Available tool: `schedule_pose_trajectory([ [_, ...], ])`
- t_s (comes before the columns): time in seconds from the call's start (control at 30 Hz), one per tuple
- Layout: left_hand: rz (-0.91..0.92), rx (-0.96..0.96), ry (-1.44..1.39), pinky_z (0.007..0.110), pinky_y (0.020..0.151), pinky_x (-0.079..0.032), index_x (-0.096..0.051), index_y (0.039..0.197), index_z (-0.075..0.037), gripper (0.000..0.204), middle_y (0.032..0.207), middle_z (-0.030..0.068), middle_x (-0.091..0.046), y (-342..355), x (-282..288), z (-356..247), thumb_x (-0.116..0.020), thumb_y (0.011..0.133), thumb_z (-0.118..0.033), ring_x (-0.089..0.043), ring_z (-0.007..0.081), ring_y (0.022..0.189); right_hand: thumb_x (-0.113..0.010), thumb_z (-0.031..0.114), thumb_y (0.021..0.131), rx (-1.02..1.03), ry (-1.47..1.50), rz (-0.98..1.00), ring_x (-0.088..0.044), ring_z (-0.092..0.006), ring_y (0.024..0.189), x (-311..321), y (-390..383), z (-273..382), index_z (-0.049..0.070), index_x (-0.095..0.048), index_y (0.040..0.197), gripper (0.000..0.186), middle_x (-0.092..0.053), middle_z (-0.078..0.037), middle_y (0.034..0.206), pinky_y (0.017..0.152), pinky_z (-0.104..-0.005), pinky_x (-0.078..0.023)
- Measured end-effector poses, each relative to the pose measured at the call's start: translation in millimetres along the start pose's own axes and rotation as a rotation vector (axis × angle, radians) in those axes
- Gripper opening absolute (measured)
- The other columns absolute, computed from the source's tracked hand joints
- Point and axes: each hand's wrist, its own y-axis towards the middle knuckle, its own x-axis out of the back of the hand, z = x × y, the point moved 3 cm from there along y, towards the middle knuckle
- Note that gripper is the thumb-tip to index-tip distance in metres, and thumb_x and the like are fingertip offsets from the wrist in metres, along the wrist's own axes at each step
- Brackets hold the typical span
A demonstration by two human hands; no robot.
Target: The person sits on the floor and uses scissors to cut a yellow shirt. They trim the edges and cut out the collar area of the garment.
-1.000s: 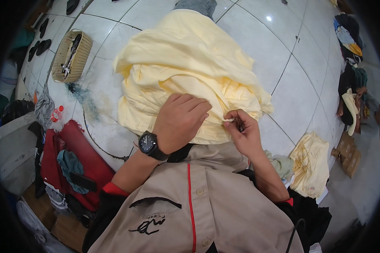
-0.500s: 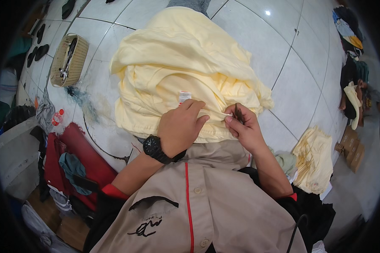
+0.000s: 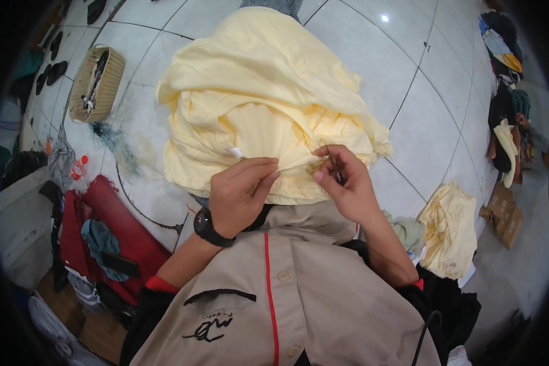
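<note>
A pale yellow garment lies bunched in front of me. My left hand, with a black watch on its wrist, pinches the garment's near edge between thumb and fingertips. A small white label shows just above that hand. My right hand is closed around small dark thread snips, their thin points upward. Its thumb and forefinger are close to the same edge, and whether they also grip the cloth I cannot tell.
To the left are a cream basket with tools inside, a bottle with a red cap and a red cushion. At right lies another yellow garment, with brown boxes beyond it. Tiled floor surrounds the cloth.
My left hand has shifted left and slightly nearer to me along the edge. The label has turned and shows less. My right hand has moved slightly left, and the snips now point more upward.
</note>
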Motion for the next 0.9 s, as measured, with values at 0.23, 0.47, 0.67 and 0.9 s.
schedule_pose_trajectory([
  [0.23, 0.057, -0.128, -0.034, 0.035, 0.072, -0.060, -0.069, 0.094, 0.001, 0.010, 0.110, 0.0169, -0.077, -15, 27, 3, -0.074, 0.086, 0.004, -0.075, 0.0315, 0.086, -0.071, 0.005, 0.094, 0.069, -0.235, -0.115, -0.063, -0.0200, 0.079, -2, -29, 44, 0.004, -0.059, 0.132, 0.040, -0.066, -0.013, 0.104, 0.071, -0.0314, -0.052],
  [0.47, 0.154, -0.099, -0.195, 0.036, 0.077, -0.059, -0.064, 0.093, -0.001, 0.014, 0.125, 0.0178, -0.071, -19, 23, 4, -0.070, 0.083, 0.007, -0.073, 0.0336, 0.091, -0.077, 0.004, 0.085, 0.462, -0.674, -0.067, -0.068, -0.0306, 0.073, -25, -41, 56, 0.002, -0.066, 0.127, 0.044, -0.068, -0.013, 0.107, 0.062, -0.0385, -0.055],
  [0.67, 0.107, -0.156, -0.033, 0.039, 0.076, -0.059, -0.064, 0.092, -0.003, 0.016, 0.121, 0.0152, -0.071, -16, 16, -5, -0.073, 0.080, 0.004, -0.072, 0.0319, 0.090, -0.075, 0.008, 0.085, 0.534, -0.823, -0.097, -0.068, -0.0256, 0.069, -40, -43, 57, 0.000, -0.067, 0.126, 0.042, -0.068, -0.012, 0.107, 0.055, -0.0349, -0.054],
  [0.9, 0.100, -0.223, 0.166, 0.038, 0.073, -0.059, -0.065, 0.092, -0.003, 0.017, 0.119, 0.0124, -0.072, -15, 13, -12, -0.075, 0.078, 0.000, -0.072, 0.0296, 0.087, -0.067, 0.007, 0.082, 0.588, -1.089, -0.172, -0.066, -0.0195, 0.066, -48, -46, 53, -0.004, -0.067, 0.125, 0.044, -0.067, -0.012, 0.106, 0.051, -0.0316, -0.051],
])
